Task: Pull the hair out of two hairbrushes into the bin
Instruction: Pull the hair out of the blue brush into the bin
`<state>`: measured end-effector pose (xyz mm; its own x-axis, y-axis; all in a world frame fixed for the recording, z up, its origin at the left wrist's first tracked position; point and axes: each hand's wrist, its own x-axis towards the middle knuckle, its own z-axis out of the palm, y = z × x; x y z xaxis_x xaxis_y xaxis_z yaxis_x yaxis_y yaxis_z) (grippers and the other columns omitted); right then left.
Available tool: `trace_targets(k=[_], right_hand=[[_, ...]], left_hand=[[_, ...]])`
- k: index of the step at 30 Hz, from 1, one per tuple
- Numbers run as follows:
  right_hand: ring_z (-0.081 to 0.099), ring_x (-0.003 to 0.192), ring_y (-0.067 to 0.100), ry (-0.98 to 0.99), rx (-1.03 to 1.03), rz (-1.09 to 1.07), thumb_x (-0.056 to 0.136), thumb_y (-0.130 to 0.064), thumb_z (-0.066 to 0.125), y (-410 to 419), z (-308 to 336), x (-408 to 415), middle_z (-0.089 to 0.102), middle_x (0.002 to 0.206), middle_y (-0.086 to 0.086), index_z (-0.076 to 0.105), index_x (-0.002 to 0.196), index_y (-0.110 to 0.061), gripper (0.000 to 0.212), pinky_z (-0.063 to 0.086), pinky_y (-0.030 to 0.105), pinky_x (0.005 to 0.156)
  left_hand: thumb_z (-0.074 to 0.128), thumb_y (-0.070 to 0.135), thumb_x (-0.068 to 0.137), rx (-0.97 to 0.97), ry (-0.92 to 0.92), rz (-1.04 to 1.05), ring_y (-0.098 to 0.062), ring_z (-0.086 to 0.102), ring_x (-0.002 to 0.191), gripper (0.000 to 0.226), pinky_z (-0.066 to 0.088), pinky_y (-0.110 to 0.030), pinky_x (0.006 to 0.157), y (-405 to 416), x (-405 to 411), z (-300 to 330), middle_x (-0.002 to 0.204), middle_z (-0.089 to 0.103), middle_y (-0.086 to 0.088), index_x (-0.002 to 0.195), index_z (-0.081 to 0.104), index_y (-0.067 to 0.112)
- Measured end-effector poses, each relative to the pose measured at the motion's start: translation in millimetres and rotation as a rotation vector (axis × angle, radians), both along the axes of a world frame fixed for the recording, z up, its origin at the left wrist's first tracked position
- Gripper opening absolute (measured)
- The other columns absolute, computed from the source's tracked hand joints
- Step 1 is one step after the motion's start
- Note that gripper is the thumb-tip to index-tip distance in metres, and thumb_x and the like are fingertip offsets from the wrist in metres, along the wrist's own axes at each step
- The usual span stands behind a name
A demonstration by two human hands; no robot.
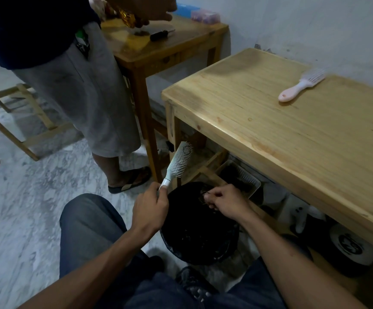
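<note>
Fingers of the left hand [151, 208] grip a hairbrush [177, 165]; right hand [225, 200] pinches hair [204, 194] over the bin [199, 233].

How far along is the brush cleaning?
Midway, it seems. The left hand holds the pale green brush, with only a few strands left near its tip. The right hand pinches a hair clump above the black bin. The pink brush waits on the table; its state is unclear.

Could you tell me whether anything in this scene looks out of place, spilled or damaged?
Nothing looks spilled or damaged. The left hand holds the pale brush beside the black bin, the right hand pinches hair over it, and the pink brush lies flat on the wooden table.
</note>
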<state>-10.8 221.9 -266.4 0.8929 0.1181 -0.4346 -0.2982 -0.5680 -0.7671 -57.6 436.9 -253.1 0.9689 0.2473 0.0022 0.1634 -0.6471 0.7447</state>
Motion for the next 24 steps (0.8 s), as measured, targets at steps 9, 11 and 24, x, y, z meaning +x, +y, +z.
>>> trace_targets(k=[9, 11, 24], right_hand=[[0.054, 0.127, 0.019, 0.111, 0.28, -0.004, 0.063, -0.053, 0.078, 9, 21, 12, 0.057, 0.142, -0.004, 0.058, 0.134, -0.044, 0.075, 0.042, 0.05, 0.109], [0.059, 0.128, 0.021, 0.132, 0.428, -0.019, 0.066, -0.054, 0.084, 11, 16, 15, 0.058, 0.143, -0.002, 0.049, 0.146, -0.034, 0.089, 0.046, 0.047, 0.108], [0.065, 0.076, 0.01, -0.04, 0.399, -0.259, 0.093, -0.015, 0.073, -3, -2, 9, 0.077, 0.09, -0.002, 0.078, 0.096, -0.024, 0.012, 0.05, 0.018, 0.062]], left_hand=[[0.039, 0.043, 0.09, -0.111, 0.005, -0.119, -0.014, 0.05, 0.052, 0.039, 0.037, -0.038, 0.052, 1, -6, 5, 0.059, 0.058, -0.004, 0.079, 0.061, 0.012], [0.041, 0.042, 0.09, -0.12, 0.007, -0.151, -0.015, 0.052, 0.054, 0.038, 0.041, -0.044, 0.054, 1, -7, 6, 0.063, 0.061, -0.01, 0.076, 0.06, 0.012], [0.042, 0.04, 0.089, -0.231, 0.065, -0.1, -0.012, 0.047, 0.05, 0.039, 0.037, -0.04, 0.053, 20, -5, 0, 0.053, 0.054, 0.006, 0.077, 0.062, 0.008]])
